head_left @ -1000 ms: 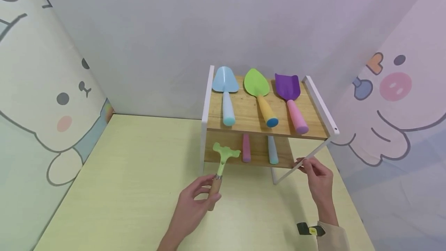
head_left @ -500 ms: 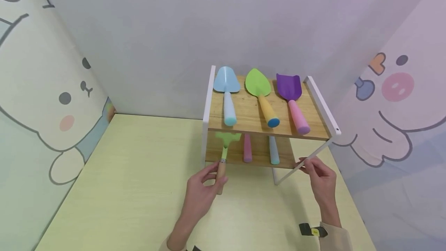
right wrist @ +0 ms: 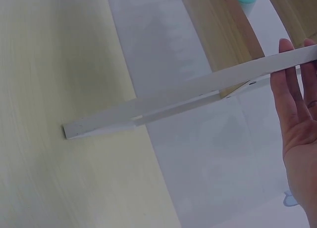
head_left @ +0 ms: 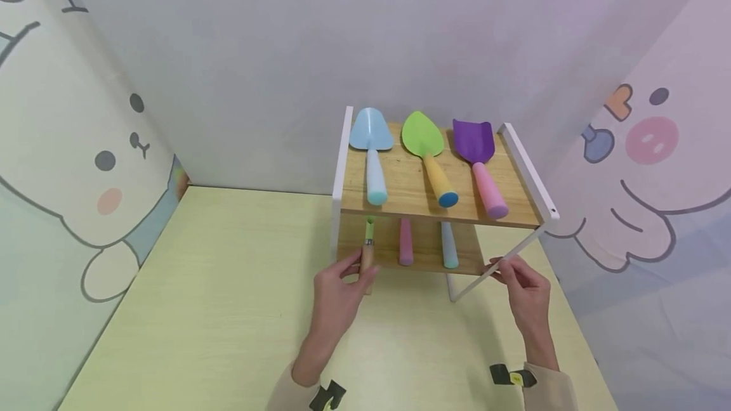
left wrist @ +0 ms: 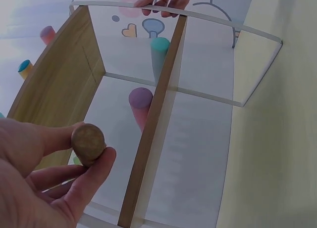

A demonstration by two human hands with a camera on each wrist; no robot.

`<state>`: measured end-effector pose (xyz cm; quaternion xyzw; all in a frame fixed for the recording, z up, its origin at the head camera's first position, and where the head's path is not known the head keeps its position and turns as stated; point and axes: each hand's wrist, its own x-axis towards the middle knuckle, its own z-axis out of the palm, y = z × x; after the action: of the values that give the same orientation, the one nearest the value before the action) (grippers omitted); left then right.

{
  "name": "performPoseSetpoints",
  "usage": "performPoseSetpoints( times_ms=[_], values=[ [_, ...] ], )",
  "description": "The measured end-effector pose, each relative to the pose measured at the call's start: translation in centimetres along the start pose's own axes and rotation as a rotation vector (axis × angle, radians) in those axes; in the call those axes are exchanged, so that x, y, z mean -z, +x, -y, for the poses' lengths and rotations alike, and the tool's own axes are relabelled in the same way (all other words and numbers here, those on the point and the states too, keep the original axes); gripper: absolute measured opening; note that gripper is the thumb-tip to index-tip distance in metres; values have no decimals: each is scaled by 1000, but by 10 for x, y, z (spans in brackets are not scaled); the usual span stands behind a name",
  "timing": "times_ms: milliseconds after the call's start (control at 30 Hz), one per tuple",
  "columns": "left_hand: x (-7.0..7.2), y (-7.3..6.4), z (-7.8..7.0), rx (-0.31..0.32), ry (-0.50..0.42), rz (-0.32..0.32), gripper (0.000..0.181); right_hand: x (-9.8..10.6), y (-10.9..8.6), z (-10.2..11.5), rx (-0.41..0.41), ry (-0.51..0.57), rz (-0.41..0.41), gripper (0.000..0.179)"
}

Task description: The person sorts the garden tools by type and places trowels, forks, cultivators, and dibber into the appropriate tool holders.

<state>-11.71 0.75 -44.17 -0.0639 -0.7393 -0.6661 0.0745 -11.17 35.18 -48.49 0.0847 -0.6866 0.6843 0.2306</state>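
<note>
My left hand (head_left: 338, 297) pinches the wooden handle of a small hand rake (head_left: 370, 229) between thumb and fingers. Its green head reaches in under the upper board of a two-tier shelf (head_left: 394, 195), which hides the prongs. The left wrist view shows the round handle end (left wrist: 89, 143) between the fingertips, level with the gap between the boards. On the right, my other hand (head_left: 526, 284) holds the shelf's white side frame (right wrist: 188, 92), with fingers behind the bar. To the right of the rake, a pink handle (head_left: 405, 243) and a light blue handle (head_left: 449, 246) lie on the lower board.
Across the upper board lie a light blue trowel (head_left: 371, 132), a green trowel (head_left: 422, 135) with a yellow handle, and a purple shovel (head_left: 474, 143) with a pink handle. The shelf stands on a pale yellow table (head_left: 228, 284), close to cartoon-printed walls (head_left: 257, 81).
My left hand has moved forward and slightly right, carrying the rake from in front of the shelf into the lower tier. The right hand keeps its hold on the frame.
</note>
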Motion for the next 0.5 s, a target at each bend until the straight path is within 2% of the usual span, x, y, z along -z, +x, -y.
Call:
performPoseSetpoints(
  times_ms=[367, 500],
  values=[
    [-18, 16, -5, -89, 142, -66, 37, 1, 1, -3, -1, -16, 1, 14],
    [-23, 20, -8, -89, 233, -73, 30, 1, 1, -4, 18, -5, 5, 14]
  ],
)
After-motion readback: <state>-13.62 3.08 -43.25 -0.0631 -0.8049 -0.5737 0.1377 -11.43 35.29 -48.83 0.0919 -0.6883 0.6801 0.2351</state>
